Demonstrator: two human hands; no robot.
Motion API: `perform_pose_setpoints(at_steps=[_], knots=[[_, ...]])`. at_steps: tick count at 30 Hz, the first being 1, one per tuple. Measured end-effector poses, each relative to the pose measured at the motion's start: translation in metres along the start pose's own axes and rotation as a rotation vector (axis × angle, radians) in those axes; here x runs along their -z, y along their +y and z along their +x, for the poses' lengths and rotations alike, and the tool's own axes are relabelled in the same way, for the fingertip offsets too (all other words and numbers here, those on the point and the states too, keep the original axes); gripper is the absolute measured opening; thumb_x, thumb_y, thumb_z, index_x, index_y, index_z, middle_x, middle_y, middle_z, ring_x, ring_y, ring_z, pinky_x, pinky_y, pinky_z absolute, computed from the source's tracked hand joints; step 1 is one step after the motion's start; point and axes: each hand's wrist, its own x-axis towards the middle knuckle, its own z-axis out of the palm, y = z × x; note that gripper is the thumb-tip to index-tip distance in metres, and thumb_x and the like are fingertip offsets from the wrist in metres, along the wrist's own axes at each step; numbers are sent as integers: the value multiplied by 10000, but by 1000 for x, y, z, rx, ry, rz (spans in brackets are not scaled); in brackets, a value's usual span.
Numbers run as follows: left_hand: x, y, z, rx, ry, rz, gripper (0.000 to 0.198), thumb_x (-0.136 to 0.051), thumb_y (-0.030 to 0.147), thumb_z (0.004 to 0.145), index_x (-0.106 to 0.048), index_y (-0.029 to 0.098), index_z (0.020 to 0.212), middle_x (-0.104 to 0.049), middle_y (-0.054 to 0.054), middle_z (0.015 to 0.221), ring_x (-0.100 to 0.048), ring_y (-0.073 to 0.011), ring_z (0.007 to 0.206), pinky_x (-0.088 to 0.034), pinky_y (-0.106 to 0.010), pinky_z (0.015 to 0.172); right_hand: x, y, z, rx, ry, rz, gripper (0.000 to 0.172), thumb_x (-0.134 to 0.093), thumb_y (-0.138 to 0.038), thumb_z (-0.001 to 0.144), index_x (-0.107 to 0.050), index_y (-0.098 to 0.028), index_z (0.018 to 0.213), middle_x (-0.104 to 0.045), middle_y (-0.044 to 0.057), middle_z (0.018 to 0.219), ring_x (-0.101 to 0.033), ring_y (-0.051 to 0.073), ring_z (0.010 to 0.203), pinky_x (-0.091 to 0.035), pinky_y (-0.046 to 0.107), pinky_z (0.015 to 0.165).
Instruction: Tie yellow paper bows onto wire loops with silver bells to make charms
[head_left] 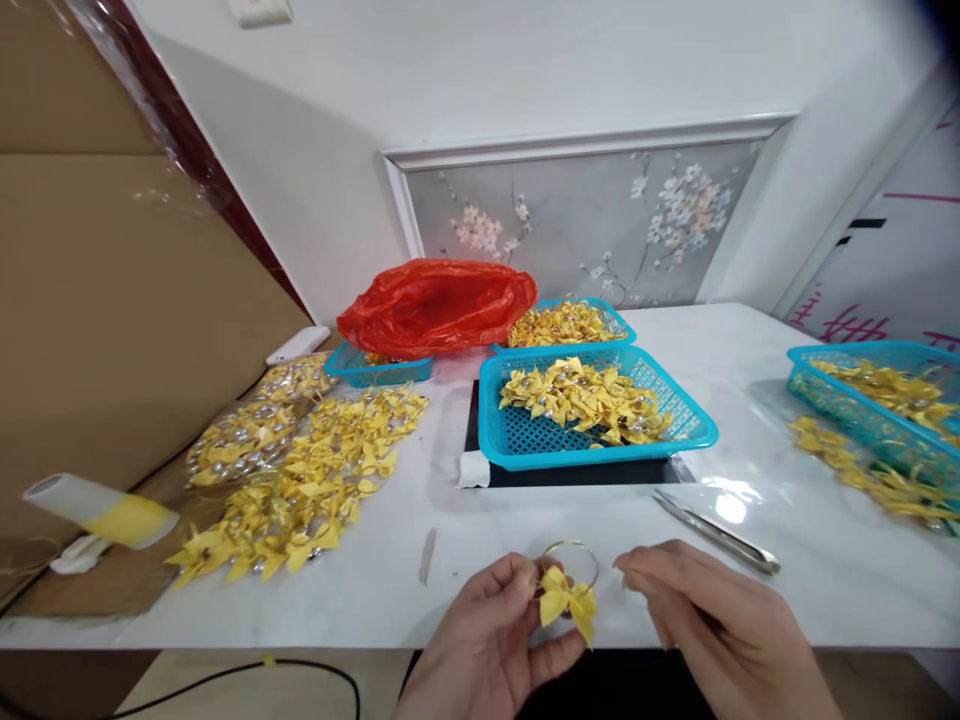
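Observation:
My left hand [491, 635] is closed on a yellow flower hoop earring [568, 603], pinching its thin gold ring between thumb and fingers. The ring points up, with yellow petals hanging below it over my fingertips. Just to the right, my right hand [712, 620] is closed in a pinch, apart from the ring. Whatever may be between its fingertips is too small to make out. Beyond my hands, a blue plastic basket [600, 463] holds a heap of similar yellow flower pieces [592, 395]. Metal tweezers [716, 532] lie on the white table above my right hand.
Yellow flower pieces with silvery beads [300, 500] spread over the table's left side. A red plastic bag [439, 305] sits on a back basket. Another blue basket [847, 400] stands at the right edge, flower pieces beside it. At far left lies a yellow-and-white roll [105, 510].

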Motion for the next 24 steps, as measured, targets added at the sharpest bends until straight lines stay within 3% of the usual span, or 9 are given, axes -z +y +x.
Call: perform_pose_setpoints(at_steps=[3,6,9,12,18,20,24], knots=[[0,-3,-2,1,-13,102,198,-785,292,792,-657,150,742,-689,-59,960,-664,-179,856,-593,-300,692,2,1,0,45,37,-78,184,-517,-130,957,-625,-248,1048,-598,-23,712,-602,90,577,-504,128,548],[-1,-8,-1,-56,10,218,334,-862,363,690,-606,152,726,-681,-44,900,-647,-147,762,-568,-258,643,2,1,0,81,42,-99,204,-512,-103,949,-617,-229,1069,-642,9,817,-629,89,617,-522,127,568],[-3,-14,5,-165,62,286,501,-918,305,599,-434,176,596,-623,25,680,-552,-74,552,-468,-182,530,2,-3,-1,115,-2,-68,223,-504,-69,941,-607,-216,1073,-657,22,862,-652,89,652,-540,117,597],[-6,-19,12,-257,94,315,567,-900,309,617,-348,199,555,-504,79,505,-439,-46,461,-355,-153,466,6,-8,-1,153,-42,-43,230,-495,-61,942,-605,-207,1082,-655,25,858,-656,83,644,-548,104,614],[-14,-22,13,-347,134,368,451,-850,139,613,-404,195,575,-685,9,585,-547,-82,523,-422,-177,537,15,-12,2,206,-94,-115,274,-493,-53,928,-606,-215,1117,-682,29,874,-684,86,655,-555,90,625],[-15,-22,11,-365,154,403,414,-823,113,622,-419,198,591,-710,-5,606,-575,-94,532,-437,-184,542,21,-8,1,193,-49,-161,283,-492,-71,924,-616,-236,1117,-701,30,905,-706,103,700,-563,103,639],[-10,-16,9,-420,235,419,415,-819,123,629,-413,208,619,-694,19,591,-593,-97,533,-428,-171,523,47,4,-12,34,185,-263,181,-558,-239,908,-692,-292,1017,-691,0,814,-695,141,665,-577,171,623]])
